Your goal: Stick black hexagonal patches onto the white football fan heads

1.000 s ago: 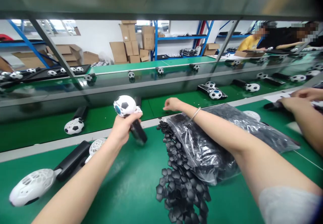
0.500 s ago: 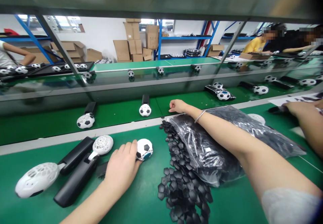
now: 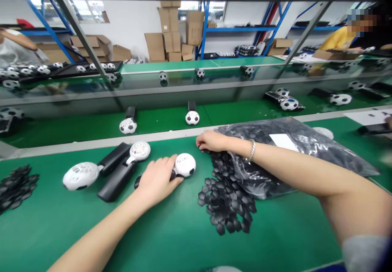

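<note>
My left hand is wrapped round the black handle of a device whose round white head shows few black patches. Fingers curled down, my right hand touches the far end of a pile of black pentagon pieces; what its fingertips hold is hidden. A clear bag full of black pieces lies under my right forearm. Left of my left hand are two more devices with black handles, one with a round white head, the other with an oval white head.
Football-patterned devices, among them one with a white ball head, lie on the green belt beyond the table edge. Another black pile is at the left. Slanted metal posts stand ahead. A person in yellow is at the far right.
My right hand has come back from the belt to the pile's far end. The ball head in my left hand has turned, showing a mostly white side. The camera view has shifted.
</note>
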A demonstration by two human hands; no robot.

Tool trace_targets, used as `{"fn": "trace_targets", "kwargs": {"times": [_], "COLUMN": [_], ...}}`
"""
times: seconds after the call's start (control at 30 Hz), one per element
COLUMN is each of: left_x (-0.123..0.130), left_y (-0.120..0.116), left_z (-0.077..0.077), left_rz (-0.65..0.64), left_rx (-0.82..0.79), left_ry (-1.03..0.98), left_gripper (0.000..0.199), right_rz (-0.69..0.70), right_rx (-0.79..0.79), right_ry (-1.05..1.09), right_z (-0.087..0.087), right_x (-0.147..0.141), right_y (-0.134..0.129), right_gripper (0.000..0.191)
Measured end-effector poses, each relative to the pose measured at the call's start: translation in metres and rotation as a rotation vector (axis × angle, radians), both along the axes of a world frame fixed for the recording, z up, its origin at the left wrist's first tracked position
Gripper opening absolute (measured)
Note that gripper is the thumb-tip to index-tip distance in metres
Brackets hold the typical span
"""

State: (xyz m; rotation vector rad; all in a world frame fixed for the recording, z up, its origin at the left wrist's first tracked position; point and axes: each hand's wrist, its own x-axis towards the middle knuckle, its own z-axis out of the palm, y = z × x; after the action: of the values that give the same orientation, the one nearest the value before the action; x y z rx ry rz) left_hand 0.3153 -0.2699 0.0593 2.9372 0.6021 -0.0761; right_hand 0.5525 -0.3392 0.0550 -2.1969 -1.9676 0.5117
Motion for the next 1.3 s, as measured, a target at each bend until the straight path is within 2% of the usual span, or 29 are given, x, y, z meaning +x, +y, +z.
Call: {"fn": "trace_targets", "kwargs": {"times": [0.07,0.17,0.27,0.37,0.5,0.57,0.67,0.8,0.9,0.97,1.07,1.13,1.23,1.3], "left_x": [0.001,0.002,0.0,-0.005,-0.014,-0.015,-0.008,0.004,0.008,0.007,0.004,0.002,0.001,0.001], "left_y": [0.002,0.005,0.005,0.003,0.0,-0.002,-0.005,-0.008,-0.008,-0.008,-0.007,-0.008,-0.007,-0.006], "left_z": [0.0,0.002,0.004,0.006,0.006,0.004,-0.001,-0.008,-0.013,-0.014,-0.013,-0.011,-0.01,-0.01], "left_rz": [0.002,-0.025,-0.018,-0.006,-0.109,-0.116,-0.05,-0.057,-0.054,-0.055,-0.072,-0.068,-0.033,-0.021], "left_rx": [0.01,-0.002,-0.049,-0.094,-0.209,-0.222,-0.13,-0.041,-0.014,-0.011,-0.066,-0.107,-0.151,-0.183], "left_ry": [-0.014,-0.02,-0.002,0.004,0.038,0.041,0.007,-0.021,-0.012,-0.023,-0.075,-0.109,-0.13,-0.142], "left_gripper": [0.059,0.056,0.052,0.059,0.063,0.06,0.059,0.063,0.066,0.071,0.082,0.081,0.068,0.066], "right_rz": [-0.014,-0.124,-0.147,-0.165,-0.21,-0.174,-0.092,-0.077,0.038,0.116,0.158,0.15,0.085,0.033], "right_rx": [0.073,0.265,0.368,0.458,0.535,0.542,0.569,0.599,0.624,0.642,0.655,0.657,0.666,0.686], "right_ry": [0.018,0.165,0.312,0.382,0.491,0.499,0.433,0.415,0.386,0.363,0.304,0.263,0.255,0.263], "right_z": [0.01,0.025,0.029,0.021,0.005,0.002,0.001,0.0,-0.004,-0.009,-0.015,-0.018,-0.023,-0.025], "right_x": [-0.014,-0.037,-0.061,-0.076,-0.076,-0.073,-0.071,-0.078,-0.085,-0.089,-0.094,-0.096,-0.098,-0.097], "right_y": [-0.015,-0.038,-0.057,-0.068,-0.072,-0.072,-0.073,-0.076,-0.076,-0.074,-0.069,-0.066,-0.064,-0.063], "right_gripper": [0.013,0.017,0.012,0.012,0.011,0.013,0.017,0.011,0.01,0.013,0.012,0.008,0.003,0.008]}}
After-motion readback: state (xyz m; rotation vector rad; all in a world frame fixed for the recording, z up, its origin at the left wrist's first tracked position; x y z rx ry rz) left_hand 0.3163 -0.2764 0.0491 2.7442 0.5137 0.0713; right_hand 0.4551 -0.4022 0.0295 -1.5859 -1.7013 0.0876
